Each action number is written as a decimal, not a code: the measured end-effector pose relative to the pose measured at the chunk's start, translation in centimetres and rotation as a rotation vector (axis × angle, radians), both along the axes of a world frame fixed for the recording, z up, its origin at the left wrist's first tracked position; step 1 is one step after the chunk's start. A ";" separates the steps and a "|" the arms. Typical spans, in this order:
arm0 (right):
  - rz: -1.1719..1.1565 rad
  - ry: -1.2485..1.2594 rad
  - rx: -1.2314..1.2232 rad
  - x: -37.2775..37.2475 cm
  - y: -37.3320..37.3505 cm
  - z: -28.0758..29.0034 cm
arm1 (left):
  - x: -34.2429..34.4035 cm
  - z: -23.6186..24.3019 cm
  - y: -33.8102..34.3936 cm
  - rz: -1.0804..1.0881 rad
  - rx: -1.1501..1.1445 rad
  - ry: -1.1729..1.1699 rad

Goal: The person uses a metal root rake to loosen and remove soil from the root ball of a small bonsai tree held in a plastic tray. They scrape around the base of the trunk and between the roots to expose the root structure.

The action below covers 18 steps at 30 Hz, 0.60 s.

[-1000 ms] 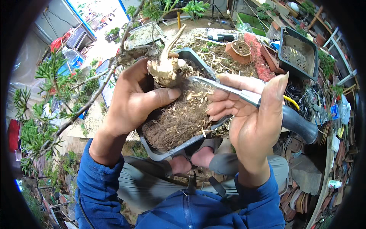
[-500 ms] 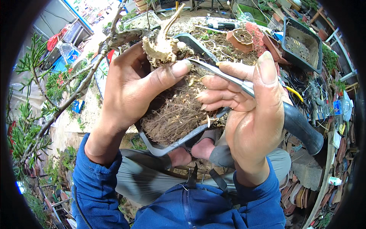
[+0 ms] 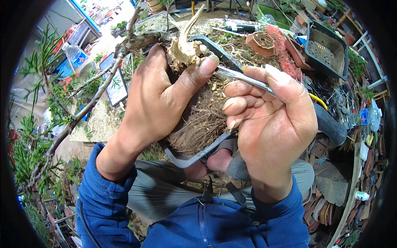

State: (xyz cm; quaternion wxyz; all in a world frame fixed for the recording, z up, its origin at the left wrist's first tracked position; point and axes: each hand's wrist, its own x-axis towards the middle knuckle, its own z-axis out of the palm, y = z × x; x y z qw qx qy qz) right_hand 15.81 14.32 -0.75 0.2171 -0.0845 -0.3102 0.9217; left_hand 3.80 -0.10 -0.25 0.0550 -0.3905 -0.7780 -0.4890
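My left hand (image 3: pixel 155 97) is wrapped round the trunk of a small conifer, its thumb against the pale, bare, jagged wood (image 3: pixel 182 49). A long branch (image 3: pixel 78 118) with green needle foliage reaches down the left side. In my right hand (image 3: pixel 277 120) is a slim metal hand tool (image 3: pixel 244 77) with a thick black handle (image 3: pixel 331 126); its exact kind is unclear. The tool's tip lies close to my left thumb, beside the bare wood. Below both hands, a fibrous root ball (image 3: pixel 198 128) with wood chips on it sits in a dark grey pot (image 3: pixel 182 162).
A phone (image 3: pixel 117 89) lies on the work surface at left, near a plastic bottle (image 3: pixel 74 53). Beyond the pot are a power tool (image 3: pixel 242 27), a small terracotta pot (image 3: pixel 260 43) and a black plastic tray (image 3: pixel 326 49). Stacked pots (image 3: pixel 326 211) stand at lower right.
My left hand and the tree have shifted slightly right. My right hand has turned, its fingers curling closer, and the black handle has swung up. More of the phone shows.
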 end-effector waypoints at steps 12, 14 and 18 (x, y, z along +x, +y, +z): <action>-0.156 -0.046 0.549 1.7 1.1 -0.9 | -1.1 0.7 -2.0 -0.349 0.104 -0.502; -0.245 -0.088 0.649 1.7 0.4 -1.4 | -0.9 0.5 -2.0 -0.339 0.162 -0.570; -0.309 -0.006 0.869 1.5 0.9 -2.2 | -1.2 0.3 -2.0 -0.273 0.110 -0.487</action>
